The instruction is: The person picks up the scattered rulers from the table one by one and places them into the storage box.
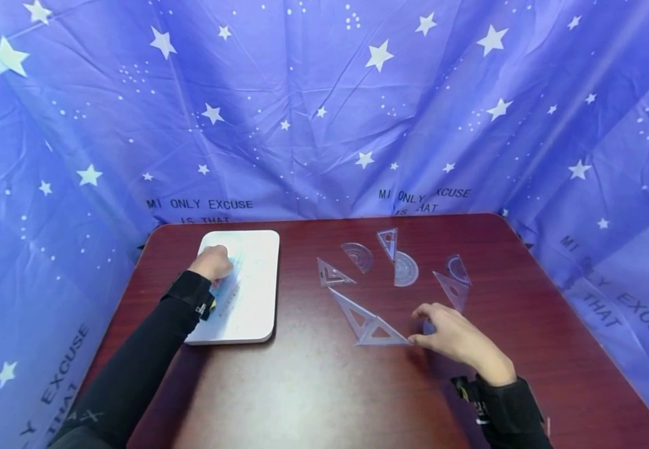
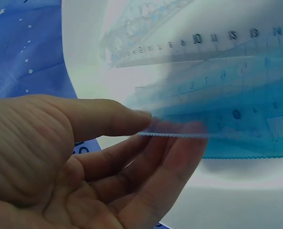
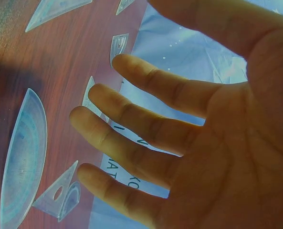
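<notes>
In the left wrist view my left hand pinches a see-through blue ruler with a wavy edge between thumb and fingers. It is over a white slab with rounded corners, and a clear ruler shows behind the blue one. My right hand hovers over the table with fingers spread and relaxed, holding nothing. Its thumb tip overlaps the corner of a large clear set square in the head view. A half-round protractor lies below the palm and is mostly hidden in the head view.
Clear set squares and protractors lie scattered over the middle and back of the brown table. At the right, a set square overlaps another small piece. A blue star-patterned curtain surrounds the table's back and sides.
</notes>
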`<state>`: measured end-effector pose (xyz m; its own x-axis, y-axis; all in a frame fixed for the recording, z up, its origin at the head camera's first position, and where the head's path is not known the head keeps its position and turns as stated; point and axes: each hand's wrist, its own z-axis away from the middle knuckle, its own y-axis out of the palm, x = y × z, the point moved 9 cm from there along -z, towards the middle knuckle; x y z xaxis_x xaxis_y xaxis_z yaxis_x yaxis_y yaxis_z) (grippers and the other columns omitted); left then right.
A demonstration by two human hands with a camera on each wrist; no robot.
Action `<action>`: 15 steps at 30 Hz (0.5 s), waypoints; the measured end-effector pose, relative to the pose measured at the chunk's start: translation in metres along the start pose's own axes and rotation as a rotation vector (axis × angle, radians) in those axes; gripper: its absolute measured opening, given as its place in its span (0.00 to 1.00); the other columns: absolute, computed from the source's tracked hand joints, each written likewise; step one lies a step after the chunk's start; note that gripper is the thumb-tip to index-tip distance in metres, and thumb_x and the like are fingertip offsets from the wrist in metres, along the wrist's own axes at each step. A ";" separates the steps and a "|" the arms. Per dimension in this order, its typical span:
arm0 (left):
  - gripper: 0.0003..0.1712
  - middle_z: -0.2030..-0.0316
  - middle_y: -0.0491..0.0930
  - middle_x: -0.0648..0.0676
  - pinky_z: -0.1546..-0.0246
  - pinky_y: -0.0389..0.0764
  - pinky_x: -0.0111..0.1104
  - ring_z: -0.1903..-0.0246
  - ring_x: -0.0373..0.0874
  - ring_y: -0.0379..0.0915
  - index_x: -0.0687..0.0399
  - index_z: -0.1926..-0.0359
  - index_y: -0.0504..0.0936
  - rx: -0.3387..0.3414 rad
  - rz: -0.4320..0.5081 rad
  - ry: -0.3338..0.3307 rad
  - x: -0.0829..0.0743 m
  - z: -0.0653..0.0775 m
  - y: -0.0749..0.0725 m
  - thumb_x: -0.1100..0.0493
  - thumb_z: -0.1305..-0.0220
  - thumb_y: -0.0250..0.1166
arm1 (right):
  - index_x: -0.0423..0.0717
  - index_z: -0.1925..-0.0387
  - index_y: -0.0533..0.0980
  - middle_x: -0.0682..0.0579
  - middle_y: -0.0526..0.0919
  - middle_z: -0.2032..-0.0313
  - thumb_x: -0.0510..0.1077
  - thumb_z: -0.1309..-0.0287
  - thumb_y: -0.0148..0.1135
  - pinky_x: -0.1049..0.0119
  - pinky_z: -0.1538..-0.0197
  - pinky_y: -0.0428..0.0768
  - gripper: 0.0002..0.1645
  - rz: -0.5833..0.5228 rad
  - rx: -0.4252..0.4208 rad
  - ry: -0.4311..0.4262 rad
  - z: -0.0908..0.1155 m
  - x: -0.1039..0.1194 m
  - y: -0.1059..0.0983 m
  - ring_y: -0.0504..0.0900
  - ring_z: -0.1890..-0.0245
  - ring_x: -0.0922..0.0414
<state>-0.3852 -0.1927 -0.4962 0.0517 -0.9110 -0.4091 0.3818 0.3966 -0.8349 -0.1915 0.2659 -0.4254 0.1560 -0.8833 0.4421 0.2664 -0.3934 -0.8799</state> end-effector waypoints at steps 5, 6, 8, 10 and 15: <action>0.12 0.76 0.74 0.60 0.80 0.75 0.33 0.84 0.46 0.72 0.72 0.53 0.77 -0.057 -0.008 -0.012 -0.021 0.033 -0.010 0.69 0.28 0.49 | 0.39 0.46 0.82 0.43 0.87 0.50 0.51 0.41 0.80 0.47 0.47 0.82 0.28 -0.004 -0.008 -0.008 0.000 0.001 0.001 0.84 0.49 0.46; 0.11 0.74 0.74 0.61 0.80 0.75 0.33 0.83 0.46 0.72 0.71 0.53 0.76 -0.069 -0.014 -0.019 -0.021 0.035 -0.011 0.69 0.28 0.49 | 0.39 0.46 0.82 0.43 0.87 0.50 0.51 0.41 0.80 0.47 0.47 0.82 0.28 -0.006 -0.008 -0.010 0.000 0.001 0.001 0.84 0.50 0.46; 0.11 0.71 0.75 0.64 0.79 0.76 0.34 0.81 0.48 0.73 0.71 0.53 0.77 -0.089 -0.029 -0.029 -0.021 0.036 -0.011 0.69 0.29 0.51 | 0.39 0.46 0.82 0.43 0.87 0.50 0.51 0.41 0.80 0.47 0.47 0.82 0.28 -0.008 -0.005 -0.011 0.000 0.001 0.002 0.84 0.50 0.45; 0.10 0.66 0.77 0.66 0.76 0.77 0.37 0.76 0.52 0.76 0.71 0.53 0.78 -0.101 -0.042 -0.036 -0.018 0.033 -0.010 0.69 0.30 0.53 | 0.39 0.46 0.82 0.44 0.87 0.50 0.51 0.41 0.80 0.47 0.47 0.82 0.28 -0.011 -0.005 -0.013 0.000 0.002 0.002 0.85 0.49 0.45; 0.10 0.60 0.79 0.67 0.64 0.79 0.46 0.65 0.58 0.77 0.69 0.54 0.81 -0.128 -0.091 -0.059 0.000 0.011 -0.005 0.67 0.33 0.58 | 0.39 0.47 0.82 0.44 0.87 0.52 0.50 0.41 0.80 0.49 0.49 0.82 0.27 -0.009 -0.008 -0.023 0.000 0.005 0.003 0.84 0.51 0.47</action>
<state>-0.3773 -0.1955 -0.4879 0.0782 -0.9474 -0.3104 0.2673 0.3199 -0.9090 -0.1900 0.2607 -0.4261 0.1758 -0.8735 0.4539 0.2601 -0.4035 -0.8772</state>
